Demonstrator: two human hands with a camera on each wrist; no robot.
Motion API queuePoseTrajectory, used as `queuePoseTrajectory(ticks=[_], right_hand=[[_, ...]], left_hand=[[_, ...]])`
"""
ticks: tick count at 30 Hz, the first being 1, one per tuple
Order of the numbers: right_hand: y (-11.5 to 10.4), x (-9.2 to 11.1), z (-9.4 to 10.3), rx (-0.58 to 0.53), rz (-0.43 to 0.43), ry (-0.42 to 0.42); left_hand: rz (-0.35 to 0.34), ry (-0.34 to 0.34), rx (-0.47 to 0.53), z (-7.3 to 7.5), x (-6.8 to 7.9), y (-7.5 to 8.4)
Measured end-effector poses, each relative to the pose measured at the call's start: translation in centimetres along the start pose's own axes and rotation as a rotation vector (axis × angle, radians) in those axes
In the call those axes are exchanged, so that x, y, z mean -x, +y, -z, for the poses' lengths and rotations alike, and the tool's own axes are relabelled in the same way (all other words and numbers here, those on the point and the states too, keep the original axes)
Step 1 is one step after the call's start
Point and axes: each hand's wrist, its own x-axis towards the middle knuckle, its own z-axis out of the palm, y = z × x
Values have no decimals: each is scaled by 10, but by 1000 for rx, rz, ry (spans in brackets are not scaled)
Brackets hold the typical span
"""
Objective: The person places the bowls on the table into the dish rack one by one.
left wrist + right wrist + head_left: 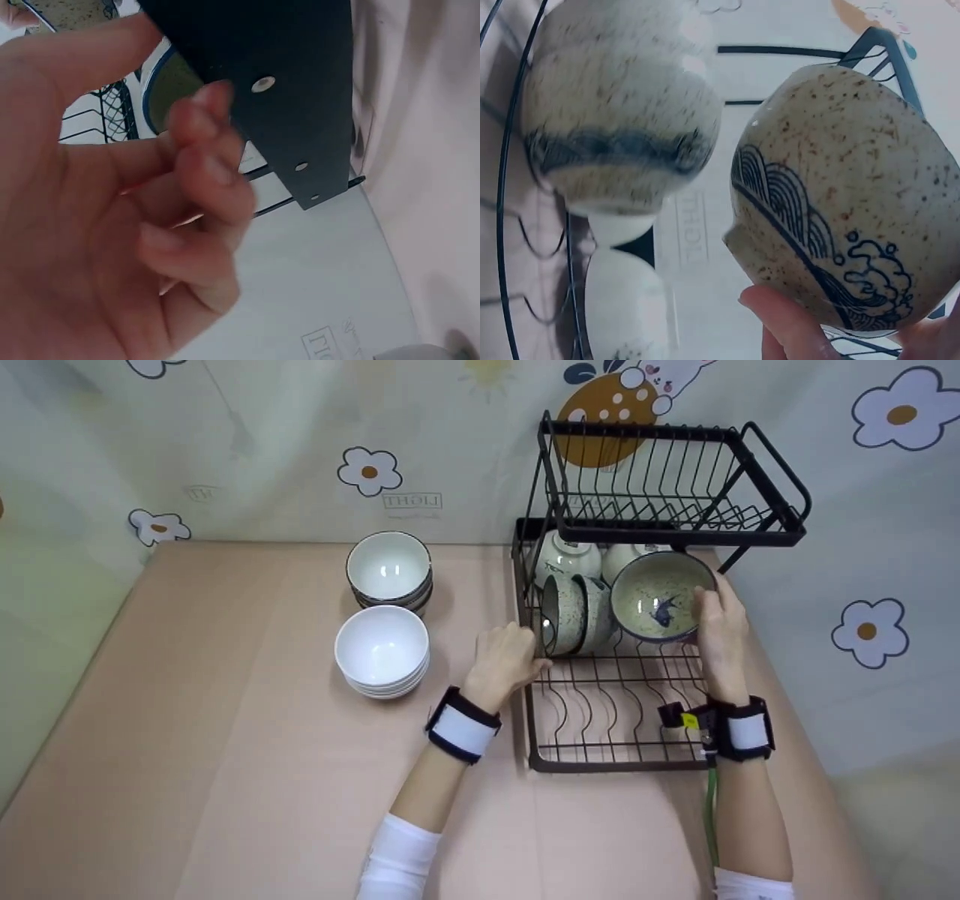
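My right hand [721, 634] grips a speckled bowl [649, 604] by its right side, thumb at the rim. A blue fish marks its inside, and blue waves its outside [855, 202]. Held tilted, it is over the black dish rack [619, 766]. At the rack's left side, my left hand [506, 656] has its thumb over the edge and its fingers curled outside the black side panel [292, 97]. Right beside it, inside the rack, two speckled bowls [564, 616] stand on edge. Pale bowls [568, 559] sit upside down behind them.
Left of the rack stand a stack of white bowls [382, 649] and a stack of dark-rimmed bowls [390, 566] behind it. The rack's upper wire tier [679, 536] overhangs its back part. A patterned curtain [285, 457] backs the table [247, 735].
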Motion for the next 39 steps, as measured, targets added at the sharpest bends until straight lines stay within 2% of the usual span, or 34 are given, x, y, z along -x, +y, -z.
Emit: queuePoseTrajectory(ticks=[5, 11, 17, 24, 30, 39], right_hand=[[4, -3, 0, 144, 14, 104], [9, -6, -2, 232, 40, 211], [17, -10, -7, 312, 140, 283], [24, -12, -13, 401, 148, 265], [28, -12, -16, 486, 150, 248], [32, -15, -25, 539, 174, 194]], left_hand=[[3, -54, -15, -3, -1, 0], [9, -110, -24, -3, -3, 0], [10, -111, -26, -4, -5, 1], [20, -120, -13, -3, -5, 2], [12, -97, -21, -4, -5, 2], [14, -73, -39, -4, -5, 2]])
